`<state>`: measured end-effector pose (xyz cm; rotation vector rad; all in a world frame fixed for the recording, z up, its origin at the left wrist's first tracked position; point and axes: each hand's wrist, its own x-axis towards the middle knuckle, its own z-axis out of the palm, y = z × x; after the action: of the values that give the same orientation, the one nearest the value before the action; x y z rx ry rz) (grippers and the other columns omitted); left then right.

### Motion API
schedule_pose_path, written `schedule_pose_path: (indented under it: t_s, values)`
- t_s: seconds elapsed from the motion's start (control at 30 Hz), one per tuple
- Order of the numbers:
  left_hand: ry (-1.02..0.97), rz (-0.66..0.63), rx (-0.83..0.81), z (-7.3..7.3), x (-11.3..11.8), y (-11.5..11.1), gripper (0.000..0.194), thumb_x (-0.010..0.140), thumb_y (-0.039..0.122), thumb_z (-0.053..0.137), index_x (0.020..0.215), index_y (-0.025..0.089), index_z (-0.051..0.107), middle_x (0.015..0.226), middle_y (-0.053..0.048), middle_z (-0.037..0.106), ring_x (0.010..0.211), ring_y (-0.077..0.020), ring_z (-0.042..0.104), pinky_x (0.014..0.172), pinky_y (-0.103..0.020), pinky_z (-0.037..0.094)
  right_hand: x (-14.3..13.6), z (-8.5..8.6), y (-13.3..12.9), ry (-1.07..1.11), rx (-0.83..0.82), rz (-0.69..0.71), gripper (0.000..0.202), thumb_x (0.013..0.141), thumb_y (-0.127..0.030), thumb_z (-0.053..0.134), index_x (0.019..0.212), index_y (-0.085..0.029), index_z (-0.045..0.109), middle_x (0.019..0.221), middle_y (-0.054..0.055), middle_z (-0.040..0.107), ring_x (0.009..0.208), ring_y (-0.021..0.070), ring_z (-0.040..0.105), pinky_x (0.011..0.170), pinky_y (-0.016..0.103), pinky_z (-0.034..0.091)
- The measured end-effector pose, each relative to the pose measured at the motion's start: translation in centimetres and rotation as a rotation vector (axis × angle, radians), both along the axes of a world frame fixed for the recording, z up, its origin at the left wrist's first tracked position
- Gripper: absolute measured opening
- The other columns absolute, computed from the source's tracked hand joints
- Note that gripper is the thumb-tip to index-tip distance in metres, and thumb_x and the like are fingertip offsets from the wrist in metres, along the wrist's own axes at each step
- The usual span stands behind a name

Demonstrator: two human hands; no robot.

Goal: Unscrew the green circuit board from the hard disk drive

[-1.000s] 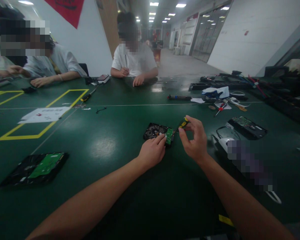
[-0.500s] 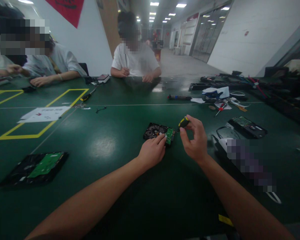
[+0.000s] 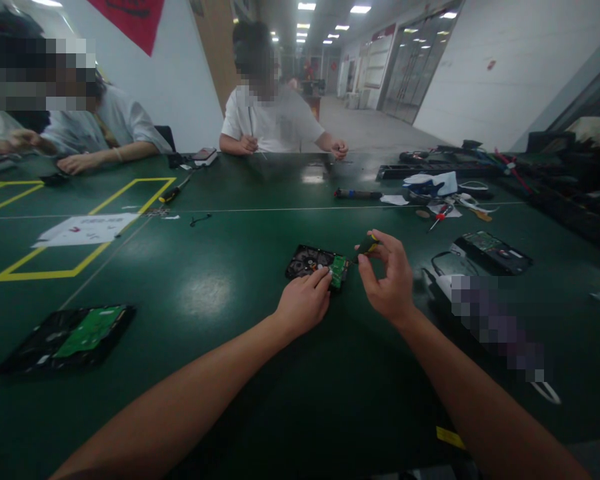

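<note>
A hard drive lies with its green circuit board facing up on the green table ahead of me. My left hand holds it down, fingertips together on the middle of the drive beside the board. Between the thumb and fingers of my right hand is the black and yellow handle of a screwdriver. The tool slants down toward the drive's right edge. Its tip is too small to make out, so I cannot tell whether it sits in a screw.
A second hard drive lies at left, and another at right beside a blurred long pouch. Farther back are a red screwdriver, a dark cylindrical tool, paper sheets and another screwdriver. People sit across the table.
The screwdriver handle has turned between my right fingers, showing less yellow. My left hand stays on the hard drive. The person opposite has moved one hand out to the right.
</note>
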<state>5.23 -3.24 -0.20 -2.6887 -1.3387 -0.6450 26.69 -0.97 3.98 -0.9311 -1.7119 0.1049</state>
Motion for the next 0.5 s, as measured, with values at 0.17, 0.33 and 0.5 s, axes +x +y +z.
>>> schedule_pose_path:
  t_s: [0.17,0.33,0.5]
  values:
    - [-0.01,-0.002,-0.003,-0.05,0.0,0.07,0.044,0.102,0.025,0.052,0.143,0.011,0.059,0.151,-0.017,0.06,0.123,-0.0329,0.069,0.102,-0.049,0.06,-0.09,-0.37,0.13,0.074,-0.022,0.017,0.061,0.093,-0.016,0.069,0.147,-0.031,0.044,0.141,0.011,0.06,0.106,0.0243,0.074,0.091,0.046,0.067]
    - [-0.028,-0.004,-0.014,-0.2,0.02,0.14,0.045,0.101,0.025,0.053,0.145,0.014,0.058,0.151,-0.017,0.06,0.126,-0.0323,0.068,0.102,-0.049,0.06,0.18,-0.19,0.18,-0.013,0.036,-0.047,0.062,0.091,-0.018,0.072,0.146,-0.033,0.049,0.133,0.01,0.062,0.102,0.0242,0.071,0.084,0.045,0.068]
    - [-0.02,-0.004,-0.009,-0.29,-0.01,0.17,0.045,0.102,0.025,0.052,0.145,0.012,0.058,0.152,-0.017,0.059,0.125,-0.0325,0.068,0.103,-0.049,0.06,0.18,-0.11,0.1,-0.025,0.017,-0.016,0.061,0.094,-0.014,0.063,0.15,-0.033,0.048,0.141,0.011,0.058,0.111,0.0256,0.071,0.093,0.048,0.067]
